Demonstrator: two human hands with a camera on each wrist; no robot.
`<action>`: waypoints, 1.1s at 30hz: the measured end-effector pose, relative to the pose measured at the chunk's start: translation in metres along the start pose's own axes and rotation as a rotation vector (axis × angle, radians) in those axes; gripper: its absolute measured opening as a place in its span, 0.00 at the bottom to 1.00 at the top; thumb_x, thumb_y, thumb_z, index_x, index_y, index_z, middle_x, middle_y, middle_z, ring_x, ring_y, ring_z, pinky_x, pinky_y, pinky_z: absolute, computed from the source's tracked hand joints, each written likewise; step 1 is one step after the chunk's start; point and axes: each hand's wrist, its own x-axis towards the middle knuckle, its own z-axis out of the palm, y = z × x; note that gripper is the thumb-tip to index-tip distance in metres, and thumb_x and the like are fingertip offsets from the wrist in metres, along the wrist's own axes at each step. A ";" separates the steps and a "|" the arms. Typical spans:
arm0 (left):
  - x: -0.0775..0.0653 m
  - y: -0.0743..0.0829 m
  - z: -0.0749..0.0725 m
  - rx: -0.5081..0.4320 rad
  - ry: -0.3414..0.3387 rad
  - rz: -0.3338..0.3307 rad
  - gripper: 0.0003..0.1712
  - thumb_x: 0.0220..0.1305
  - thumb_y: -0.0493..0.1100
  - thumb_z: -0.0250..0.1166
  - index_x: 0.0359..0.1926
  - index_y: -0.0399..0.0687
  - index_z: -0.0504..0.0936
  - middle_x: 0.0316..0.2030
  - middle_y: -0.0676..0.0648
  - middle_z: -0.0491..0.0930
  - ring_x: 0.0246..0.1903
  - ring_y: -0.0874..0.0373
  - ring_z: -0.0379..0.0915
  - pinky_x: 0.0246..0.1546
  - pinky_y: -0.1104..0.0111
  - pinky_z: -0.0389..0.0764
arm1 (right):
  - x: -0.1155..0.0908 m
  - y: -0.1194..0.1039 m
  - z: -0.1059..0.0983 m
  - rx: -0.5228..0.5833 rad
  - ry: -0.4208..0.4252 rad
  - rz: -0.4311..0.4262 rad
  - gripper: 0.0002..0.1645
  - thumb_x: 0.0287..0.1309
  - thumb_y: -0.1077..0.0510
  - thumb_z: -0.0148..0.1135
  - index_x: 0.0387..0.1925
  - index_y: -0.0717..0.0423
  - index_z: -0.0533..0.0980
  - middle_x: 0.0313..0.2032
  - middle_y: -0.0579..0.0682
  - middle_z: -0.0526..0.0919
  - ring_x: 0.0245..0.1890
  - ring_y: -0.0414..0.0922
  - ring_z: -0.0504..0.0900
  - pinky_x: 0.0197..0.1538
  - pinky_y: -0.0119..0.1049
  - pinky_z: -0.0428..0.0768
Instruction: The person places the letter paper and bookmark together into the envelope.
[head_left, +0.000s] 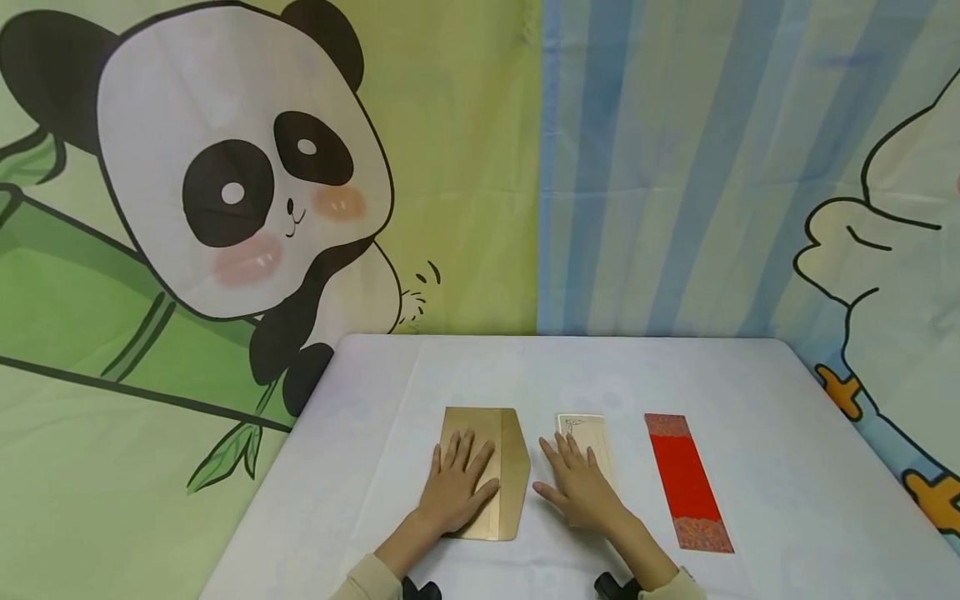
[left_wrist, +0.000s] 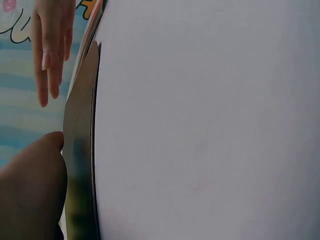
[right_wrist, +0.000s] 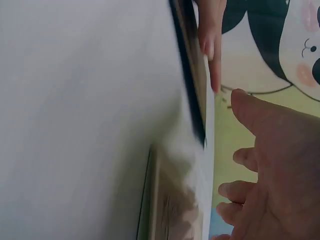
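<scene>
My left hand [head_left: 456, 487] lies spread over a gold envelope [head_left: 513, 467], fingers straight and thumb out to the right. The envelope's tapered flap is unfolded on its right side. In the left wrist view, the thumb [left_wrist: 35, 185] shows beside the envelope's shiny edge [left_wrist: 82, 125]. My right hand [head_left: 581, 490] is above a cream card [head_left: 588, 429] with a small dark drawing in its top corner; the hand hides the card's lower part. In the right wrist view, the fingers of this hand [right_wrist: 280, 170] are extended and apart from the card [right_wrist: 175, 210].
To the right of the card lies a red strip [head_left: 686, 475] with patterned, duller ends. All three items are on a white-covered table [head_left: 795, 467]. Behind the table hangs a cloth backdrop [head_left: 465, 167] with a panda and blue stripes.
</scene>
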 end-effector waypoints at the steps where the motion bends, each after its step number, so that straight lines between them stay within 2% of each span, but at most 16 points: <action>1: 0.001 -0.003 0.000 -0.002 0.008 -0.005 0.37 0.66 0.66 0.40 0.70 0.56 0.57 0.69 0.38 0.48 0.67 0.38 0.39 0.60 0.40 0.46 | 0.003 -0.006 0.003 0.030 0.001 -0.001 0.41 0.59 0.41 0.55 0.68 0.57 0.58 0.65 0.66 0.56 0.66 0.62 0.51 0.61 0.64 0.49; 6: 0.003 -0.016 -0.002 -0.008 0.023 -0.033 0.38 0.65 0.67 0.40 0.70 0.55 0.56 0.69 0.37 0.48 0.68 0.39 0.39 0.60 0.40 0.45 | 0.017 -0.025 0.025 0.136 0.025 0.040 0.42 0.60 0.43 0.54 0.68 0.60 0.56 0.64 0.68 0.57 0.65 0.64 0.52 0.62 0.62 0.50; 10: 0.001 -0.021 0.003 -0.011 -0.002 -0.025 0.38 0.65 0.66 0.40 0.71 0.55 0.54 0.69 0.38 0.47 0.68 0.40 0.38 0.61 0.41 0.43 | 0.020 -0.033 0.045 0.129 0.068 0.068 0.43 0.60 0.43 0.54 0.68 0.64 0.55 0.64 0.70 0.56 0.65 0.66 0.51 0.63 0.61 0.48; 13: 0.000 -0.022 0.006 0.005 0.003 -0.019 0.37 0.66 0.67 0.40 0.71 0.56 0.55 0.70 0.39 0.47 0.68 0.41 0.38 0.62 0.42 0.42 | 0.021 -0.036 0.054 0.128 0.137 0.076 0.42 0.59 0.45 0.56 0.66 0.65 0.57 0.63 0.71 0.57 0.64 0.66 0.52 0.63 0.61 0.49; 17: -0.002 -0.024 0.008 0.033 0.051 -0.025 0.37 0.65 0.67 0.40 0.70 0.58 0.57 0.69 0.40 0.49 0.68 0.43 0.40 0.62 0.43 0.44 | 0.022 -0.037 0.062 0.142 0.202 0.083 0.41 0.57 0.47 0.59 0.65 0.65 0.60 0.63 0.68 0.59 0.65 0.63 0.54 0.64 0.58 0.48; 20: -0.003 -0.027 0.009 0.048 0.077 -0.028 0.37 0.65 0.67 0.41 0.70 0.58 0.57 0.69 0.41 0.50 0.68 0.43 0.42 0.62 0.44 0.45 | 0.023 -0.037 0.067 0.139 0.214 0.083 0.39 0.56 0.49 0.60 0.65 0.63 0.62 0.64 0.65 0.60 0.65 0.60 0.55 0.65 0.57 0.48; 22: -0.005 -0.028 0.009 0.050 0.086 -0.024 0.37 0.64 0.67 0.41 0.70 0.58 0.58 0.69 0.40 0.51 0.68 0.43 0.43 0.62 0.44 0.46 | 0.023 -0.037 0.069 0.175 0.225 0.083 0.37 0.56 0.51 0.61 0.64 0.62 0.63 0.64 0.64 0.61 0.65 0.61 0.56 0.64 0.57 0.49; 24: -0.006 -0.029 0.009 0.042 0.102 -0.014 0.37 0.64 0.67 0.43 0.69 0.58 0.59 0.69 0.40 0.52 0.67 0.42 0.44 0.62 0.44 0.47 | 0.022 -0.037 0.069 0.257 0.234 0.085 0.34 0.56 0.53 0.62 0.63 0.59 0.66 0.63 0.63 0.63 0.63 0.63 0.59 0.62 0.59 0.54; 27: -0.006 -0.030 0.010 0.026 0.124 -0.002 0.37 0.64 0.67 0.45 0.69 0.57 0.60 0.68 0.40 0.53 0.67 0.41 0.46 0.61 0.43 0.48 | 0.022 -0.037 0.067 0.430 0.230 0.067 0.30 0.56 0.58 0.61 0.61 0.55 0.68 0.59 0.59 0.70 0.59 0.62 0.66 0.58 0.56 0.65; 28: -0.006 -0.031 0.010 0.017 0.129 0.000 0.37 0.64 0.66 0.45 0.69 0.57 0.60 0.68 0.40 0.52 0.67 0.41 0.45 0.61 0.43 0.48 | 0.022 -0.036 0.066 0.486 0.218 0.058 0.29 0.57 0.59 0.61 0.61 0.53 0.68 0.53 0.59 0.75 0.53 0.59 0.73 0.53 0.52 0.72; 30: -0.005 -0.031 0.011 -0.002 0.134 0.002 0.37 0.64 0.66 0.45 0.69 0.56 0.59 0.69 0.40 0.51 0.67 0.41 0.45 0.61 0.44 0.47 | 0.024 -0.034 0.063 0.663 0.173 0.036 0.28 0.58 0.62 0.59 0.61 0.54 0.68 0.49 0.60 0.78 0.48 0.54 0.78 0.47 0.43 0.78; 33: -0.004 -0.031 0.012 -0.029 0.133 -0.003 0.37 0.65 0.66 0.43 0.70 0.57 0.56 0.69 0.41 0.49 0.68 0.43 0.42 0.62 0.45 0.46 | 0.026 -0.030 0.059 0.947 0.073 0.029 0.30 0.59 0.65 0.56 0.63 0.57 0.65 0.51 0.64 0.74 0.45 0.50 0.79 0.42 0.34 0.79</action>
